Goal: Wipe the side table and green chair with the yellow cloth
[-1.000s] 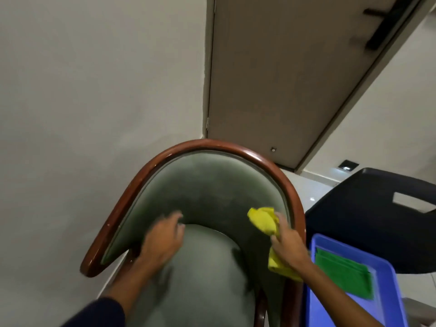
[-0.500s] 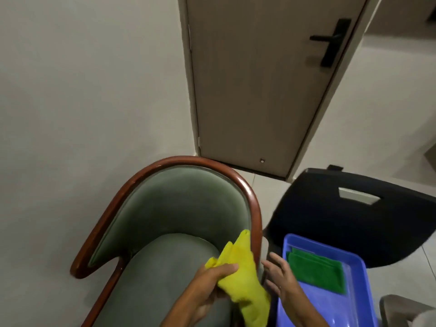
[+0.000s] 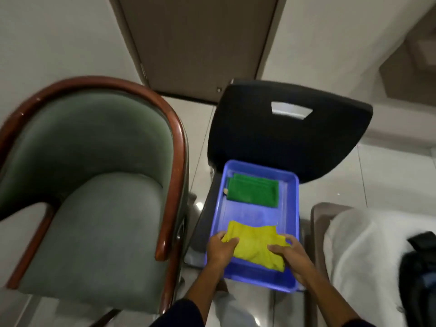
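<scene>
Softly crumpled yellow cloth (image 3: 256, 244), smooth blue tray (image 3: 292, 208).

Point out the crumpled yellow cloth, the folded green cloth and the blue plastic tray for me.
crumpled yellow cloth (image 3: 256, 244): head view, middle of the fabric between the hands.
folded green cloth (image 3: 253, 191): head view, centre of its top face.
blue plastic tray (image 3: 250, 214): head view, bare floor between the cloths.

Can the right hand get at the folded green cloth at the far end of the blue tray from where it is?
Probably yes. The right hand rests on the yellow cloth at the near end of the blue tray; bare tray floor lies between it and the green cloth, uncovered.
</scene>
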Demonstrator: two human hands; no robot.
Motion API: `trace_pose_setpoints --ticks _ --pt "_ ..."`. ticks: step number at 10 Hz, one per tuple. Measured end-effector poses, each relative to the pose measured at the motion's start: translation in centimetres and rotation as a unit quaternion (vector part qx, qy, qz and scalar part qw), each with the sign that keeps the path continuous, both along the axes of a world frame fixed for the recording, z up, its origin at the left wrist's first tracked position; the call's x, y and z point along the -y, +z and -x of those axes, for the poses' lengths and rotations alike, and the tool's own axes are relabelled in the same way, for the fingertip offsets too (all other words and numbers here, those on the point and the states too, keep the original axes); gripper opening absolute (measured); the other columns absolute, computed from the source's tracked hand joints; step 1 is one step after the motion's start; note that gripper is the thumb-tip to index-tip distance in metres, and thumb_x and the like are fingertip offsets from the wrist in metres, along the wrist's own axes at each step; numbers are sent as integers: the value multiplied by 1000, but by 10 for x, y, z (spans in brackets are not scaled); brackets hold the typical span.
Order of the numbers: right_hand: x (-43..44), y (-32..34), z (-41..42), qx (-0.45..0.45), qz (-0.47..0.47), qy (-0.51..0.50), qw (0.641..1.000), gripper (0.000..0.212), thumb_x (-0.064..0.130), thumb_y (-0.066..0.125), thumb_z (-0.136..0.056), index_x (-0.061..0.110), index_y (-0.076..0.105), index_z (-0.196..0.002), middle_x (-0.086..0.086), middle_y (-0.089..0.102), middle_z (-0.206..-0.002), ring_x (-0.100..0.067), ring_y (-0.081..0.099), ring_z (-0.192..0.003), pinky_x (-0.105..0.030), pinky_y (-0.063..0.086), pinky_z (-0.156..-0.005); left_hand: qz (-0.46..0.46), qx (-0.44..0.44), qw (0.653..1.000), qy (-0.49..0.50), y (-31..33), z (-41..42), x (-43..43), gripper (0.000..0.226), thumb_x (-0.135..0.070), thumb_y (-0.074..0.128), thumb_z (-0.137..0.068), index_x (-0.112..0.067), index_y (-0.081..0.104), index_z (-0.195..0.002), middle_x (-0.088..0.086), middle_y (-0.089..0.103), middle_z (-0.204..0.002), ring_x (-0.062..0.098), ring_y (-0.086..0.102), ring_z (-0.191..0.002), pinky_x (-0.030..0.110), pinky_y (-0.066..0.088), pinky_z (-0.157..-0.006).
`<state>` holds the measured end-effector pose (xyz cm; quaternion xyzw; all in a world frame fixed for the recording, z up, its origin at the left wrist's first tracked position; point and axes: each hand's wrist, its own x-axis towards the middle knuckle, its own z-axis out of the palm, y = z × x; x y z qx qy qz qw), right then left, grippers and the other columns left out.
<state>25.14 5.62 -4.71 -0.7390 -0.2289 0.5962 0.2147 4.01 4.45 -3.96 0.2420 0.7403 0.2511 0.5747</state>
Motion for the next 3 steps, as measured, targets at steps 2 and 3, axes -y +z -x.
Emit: trace_pose_setpoints --ticks 2,3 --pt "8 -41 -19 310 20 216 926 64 -6 69 -76 0 45 -135 -31 56 -125 -43 60 -112 -45 50 -90 -55 -182 954 -230 -16 8 22 58 -9 55 -90 -13 42 -146 11 52 -145 25 51 -133 35 41 -108" --pt "16 -35 -18 330 -12 232 915 36 -2 66 -79 0 60 -114 -29 66 -109 -44 65 -104 -46 52 -88 -191 -264 908 -265 -7 23 40 54 -6 55 -84 -12 54 -138 11 62 -135 26 60 -122 34 50 -100"
